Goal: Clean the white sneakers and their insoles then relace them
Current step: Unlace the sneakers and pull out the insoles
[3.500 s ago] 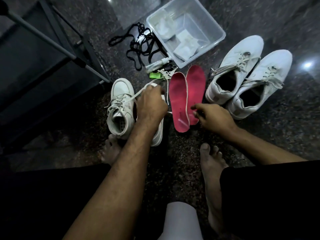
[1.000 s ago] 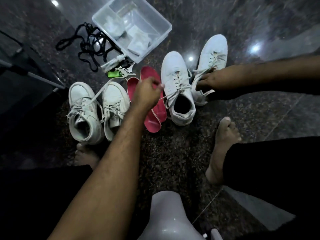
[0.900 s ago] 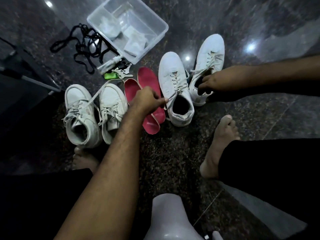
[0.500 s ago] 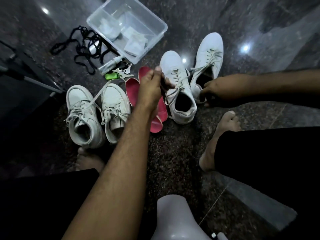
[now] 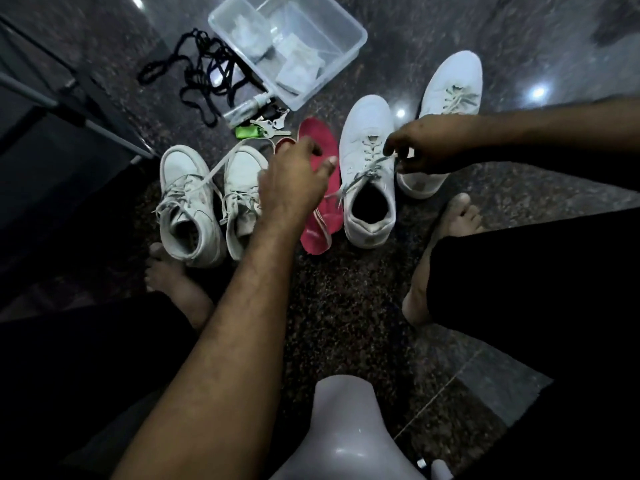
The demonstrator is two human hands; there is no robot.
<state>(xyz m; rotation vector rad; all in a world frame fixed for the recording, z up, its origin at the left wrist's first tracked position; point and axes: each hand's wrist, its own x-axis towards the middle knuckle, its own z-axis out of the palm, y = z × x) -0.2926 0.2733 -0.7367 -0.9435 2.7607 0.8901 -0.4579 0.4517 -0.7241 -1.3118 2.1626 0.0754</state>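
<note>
- Here, a dark speckled stone floor [image 5: 346, 323] fills the view, polished enough to mirror small ceiling lights as bright spots; a paler seam line crosses it at lower right.
- A person sits low over it, bare feet planted on the stone, dark trousers at both lower corners.
- Four white sneakers stand on the floor. Two high-tops [image 5: 187, 206] sit side by side at left, laces loose.
- Another sneaker [image 5: 369, 168] stands in the middle, toe pointing away, its mouth open and dark. The fourth sneaker [image 5: 446, 95] lies beyond it to the right, partly behind the right arm.
- Two red insoles [image 5: 323, 157] lie flat and overlapping between the high-tops and the middle sneaker.
- The right hand [image 5: 426, 143] pinches a lace [image 5: 372, 166] of the middle sneaker between fingertips, drawing it up off the shoe.
- The left hand [image 5: 294, 181] hovers over the insoles, fingers spread and loose, gripping nothing that can be made out; the lace's other end trails just beside it.
- Farther off, a clear plastic tub [image 5: 349, 46] holds pale cloths or wipes. Beside it lie tangled black laces [image 5: 201, 74], a small clear bottle [image 5: 246, 107], keys [image 5: 273, 124] and a green tag [image 5: 247, 131].
- A dark frame with a metal pole [image 5: 69, 109] stands at far left. A smooth grey rounded shape [image 5: 346, 427] sits at the bottom edge.
</note>
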